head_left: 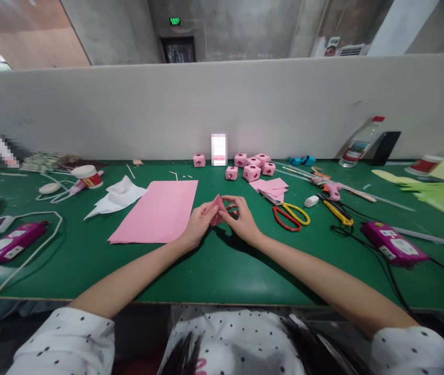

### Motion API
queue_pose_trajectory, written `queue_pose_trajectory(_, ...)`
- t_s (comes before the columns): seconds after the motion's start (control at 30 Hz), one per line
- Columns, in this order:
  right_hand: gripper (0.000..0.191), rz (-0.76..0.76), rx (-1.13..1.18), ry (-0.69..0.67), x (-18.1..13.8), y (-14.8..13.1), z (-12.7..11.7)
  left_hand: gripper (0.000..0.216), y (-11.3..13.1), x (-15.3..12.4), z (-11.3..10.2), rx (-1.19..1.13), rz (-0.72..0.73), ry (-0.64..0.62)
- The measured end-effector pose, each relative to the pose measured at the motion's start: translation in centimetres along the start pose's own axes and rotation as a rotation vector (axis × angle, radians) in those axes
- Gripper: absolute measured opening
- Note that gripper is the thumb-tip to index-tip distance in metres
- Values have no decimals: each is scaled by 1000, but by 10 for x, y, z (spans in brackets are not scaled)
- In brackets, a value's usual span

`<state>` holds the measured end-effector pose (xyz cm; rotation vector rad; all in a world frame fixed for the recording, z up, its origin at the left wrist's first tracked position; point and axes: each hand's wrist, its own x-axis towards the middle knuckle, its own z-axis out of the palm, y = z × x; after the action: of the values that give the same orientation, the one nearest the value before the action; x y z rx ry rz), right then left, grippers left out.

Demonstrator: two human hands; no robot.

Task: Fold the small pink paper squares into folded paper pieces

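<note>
A small folded piece of pink paper [218,205] is pinched between my two hands above the green table. My left hand [201,221] grips its left side, and my right hand [241,219] holds its right side with thumb and fingertips. Left of my hands lie flat sheets of pink paper [159,211]. Several folded pink paper cubes [252,172] stand beyond, near the divider. Smaller pink paper pieces [274,186] lie to the right, partly under the blades of scissors [292,214] with red and yellow handles.
A bright phone [219,150] leans on the grey divider [128,109]. To the right are a pink glue gun [327,187], a yellow cutter [338,212], a purple power strip [394,244] with cables and a bottle [362,143]. Crumpled tissue [118,197] and a paper cup [89,177] sit left.
</note>
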<state>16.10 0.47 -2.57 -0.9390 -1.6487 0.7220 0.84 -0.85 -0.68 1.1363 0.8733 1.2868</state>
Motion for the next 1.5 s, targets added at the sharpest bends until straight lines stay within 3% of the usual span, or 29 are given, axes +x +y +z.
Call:
queue_pose_trajectory(0.23, 30, 150, 236, -91, 1, -5, 0, 22, 4, 3, -10, 182, 108, 68)
queue_pose_trajectory(0.53, 35, 294, 437, -42, 8, 2, -7, 33, 8, 8, -14, 323, -9, -18)
queue_pose_trajectory(0.7, 38, 382, 557, -63, 9, 4, -8, 31, 11, 7, -17, 256, -27, -92)
queue_pose_trajectory(0.93, 39, 483, 698, -63, 16, 8, -13, 36, 11, 15, -22, 123, -205, -158)
queue_pose_trajectory(1.17, 37, 551, 752, -194, 23, 12, -26, 36, 11, 15, -25, 147, -157, -189)
queue_pose_trajectory(1.33, 32, 609, 875, -152, 24, 9, -26, 38, 8, 19, -25, 20, -176, -98)
queue_pose_trajectory(1.5, 37, 568, 849, -273, 20, 9, -20, 43, 3, 19, -24, 17, -177, -189)
